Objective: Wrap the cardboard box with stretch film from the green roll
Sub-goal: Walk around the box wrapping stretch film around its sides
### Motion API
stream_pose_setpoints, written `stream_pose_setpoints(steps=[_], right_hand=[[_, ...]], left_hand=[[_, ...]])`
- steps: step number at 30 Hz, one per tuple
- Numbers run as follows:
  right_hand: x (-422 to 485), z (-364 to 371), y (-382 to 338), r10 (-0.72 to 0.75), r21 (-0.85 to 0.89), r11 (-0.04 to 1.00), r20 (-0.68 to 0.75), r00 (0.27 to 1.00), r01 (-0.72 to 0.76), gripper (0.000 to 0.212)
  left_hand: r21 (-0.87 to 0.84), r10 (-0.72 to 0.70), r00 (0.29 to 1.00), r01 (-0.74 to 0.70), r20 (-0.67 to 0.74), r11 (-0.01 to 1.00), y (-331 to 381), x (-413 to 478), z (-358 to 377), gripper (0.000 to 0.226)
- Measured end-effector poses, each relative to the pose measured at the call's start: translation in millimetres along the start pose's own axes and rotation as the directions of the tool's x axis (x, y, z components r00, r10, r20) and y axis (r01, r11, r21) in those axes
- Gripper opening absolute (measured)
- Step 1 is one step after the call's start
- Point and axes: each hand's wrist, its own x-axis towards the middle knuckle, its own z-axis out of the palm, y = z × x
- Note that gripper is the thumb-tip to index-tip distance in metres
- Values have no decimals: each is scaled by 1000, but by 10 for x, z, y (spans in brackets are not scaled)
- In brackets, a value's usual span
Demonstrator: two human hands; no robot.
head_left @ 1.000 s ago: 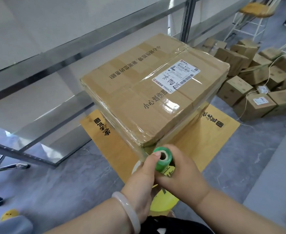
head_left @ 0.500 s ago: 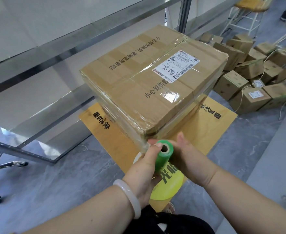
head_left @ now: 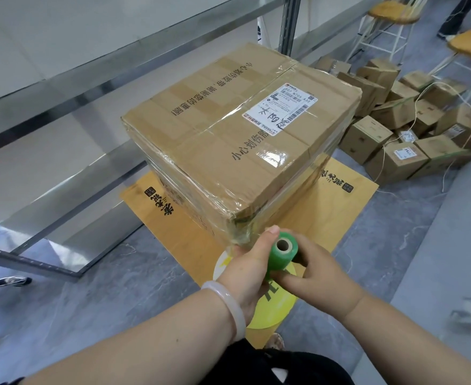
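Left hand (head_left: 245, 269) grips the green roll (head_left: 282, 254) from its left side, with the thumb laid upward along it. The right hand (head_left: 314, 270) holds the roll from the right, thumb pressed under it and fingers curled behind it.

The roll stands almost upright, its core hole facing up, just beside the near corner of the cardboard box (head_left: 228, 140). I judge the roll to be light and stiff with a slippery skin, so it is better held at its two ends, where it can turn. The stretch film (head_left: 259, 207) already on the box sides looks thin and clinging, and it may tear on a sharp corner.

Half a second ago the right fingers reached toward that corner; now they are closed round the roll, which has hardly moved.

The box sits on a wooden board (head_left: 339, 212). Small boxes (head_left: 395, 151) lie to the right and a metal rack (head_left: 62, 162) is on the left.
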Motion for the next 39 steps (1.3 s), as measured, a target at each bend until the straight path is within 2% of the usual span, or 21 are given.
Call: stream_pose_setpoints(steps=[3,5,7,12,15,21,24,26,28,30,34,36,39], right_hand=[[35,-33,33,-3,-100,995,-105,994,-8,41],[71,-96,86,44,-121,990,-213,976,-71,35],[122,-163,114,54,-176,979,-260,964,-102,34],[269,-250,90,7,-285,954,-286,958,-92,38],[354,-331,141,16,-322,942,-253,967,-99,39],[657,-494,309,-83,-384,923,-116,990,32,34],[795,-569,398,-54,-433,901,-48,997,28,40],[839,-650,419,-11,-414,910,30,999,23,35],[871,-749,445,-8,-336,940,121,993,49,31],[911,-836,479,3,-283,958,171,985,47,36],[989,-919,504,81,-265,964,160,984,-36,45],[1026,-954,510,64,-306,952,126,990,-23,44],[1100,-1006,542,62,-402,915,86,994,-22,49]], left_hand=[[4,34,999,-33,-24,999,-61,45,45,148],[13,57,998,-57,14,998,-117,35,81,161],[-37,33,997,-31,69,999,-144,20,116,166],[-82,19,982,-3,188,997,-147,96,243,122],[-115,15,989,3,149,993,-157,177,356,107],[-267,20,999,-26,-27,963,-53,375,605,114],[-343,-10,988,-45,-156,938,-7,469,785,98],[-383,-28,973,-64,-230,922,8,532,862,91],[-376,-22,956,-94,-294,922,23,588,891,96],[-381,-15,949,-111,-313,918,24,624,923,109],[-506,-27,932,-173,-363,845,31,746,1044,99],[-552,-28,927,-198,-374,810,29,810,1130,92],[-575,-37,937,-182,-347,798,21,856,1287,98]])
